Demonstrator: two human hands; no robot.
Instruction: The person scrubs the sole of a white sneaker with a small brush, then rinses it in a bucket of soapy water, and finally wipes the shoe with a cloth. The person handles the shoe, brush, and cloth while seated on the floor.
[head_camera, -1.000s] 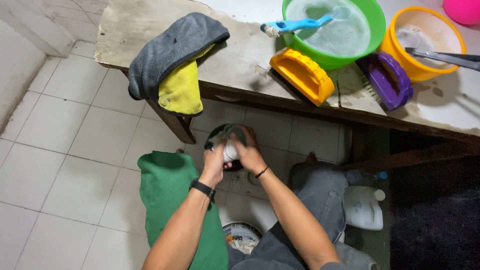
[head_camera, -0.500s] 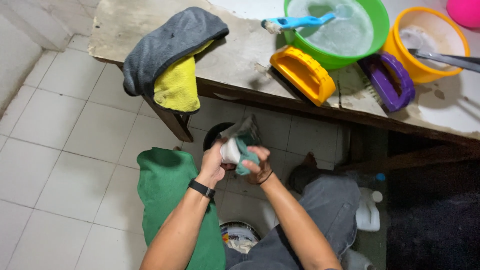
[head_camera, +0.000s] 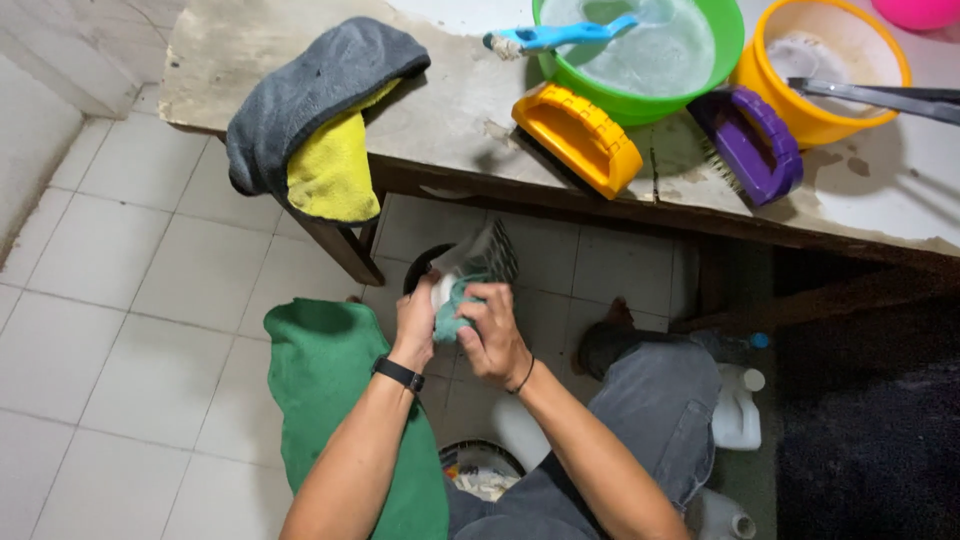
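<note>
Both hands are together below the table edge. My left hand (head_camera: 415, 322), with a black watch on its wrist, grips a dark shoe (head_camera: 488, 252) whose grey patterned side points up toward the table. My right hand (head_camera: 492, 338) presses a teal cloth (head_camera: 452, 312) against the shoe, fingers curled around it. Most of the shoe is hidden by the hands and the cloth.
The worn table (head_camera: 440, 110) carries a grey towel (head_camera: 300, 90) over a yellow cloth (head_camera: 330, 170), a green basin (head_camera: 720, 60) of soapy water with a blue brush (head_camera: 560, 35), an orange scrub brush (head_camera: 578, 135), a purple brush (head_camera: 748, 140) and a yellow bucket (head_camera: 820, 115). A green cloth (head_camera: 330, 400) lies over my left knee. White bottles (head_camera: 735, 410) stand on the tiled floor.
The hands have lifted the shoe slightly and turned it, so its grey patterned side now faces up. The teal cloth has come into view against it.
</note>
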